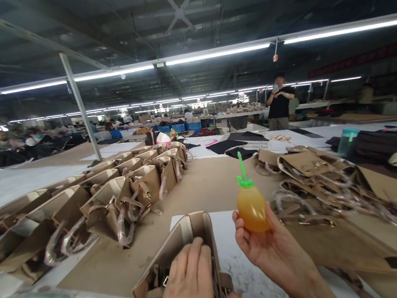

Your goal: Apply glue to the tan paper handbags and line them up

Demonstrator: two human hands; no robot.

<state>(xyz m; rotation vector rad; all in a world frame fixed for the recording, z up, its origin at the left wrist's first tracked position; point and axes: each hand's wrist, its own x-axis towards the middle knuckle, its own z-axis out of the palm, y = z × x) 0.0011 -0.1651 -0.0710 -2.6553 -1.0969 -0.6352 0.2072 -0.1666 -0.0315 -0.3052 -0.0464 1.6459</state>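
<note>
Left hand (189,285) lies palm down across the near bag (171,250), fingers extended together, thumb set apart to the right; whether it grips the bag wall cannot be determined. Right hand (270,255) is turned palm up, fingers and thumb curled around a bottle (252,208) of amber liquid. Wrist and forearm rise from the lower right; the bottle is held near-upright, its green spout (242,167) pointing up, clear of the bag.

Status: the near bag stands open at the top, at the front of the surface (203,183). To the left, standing bags (99,208) form rows, tops open, wrapped handles hanging. To the right, a pile of bags (309,165) lies collapsed. Which group is finished and which remains cannot be determined from this view.
</note>
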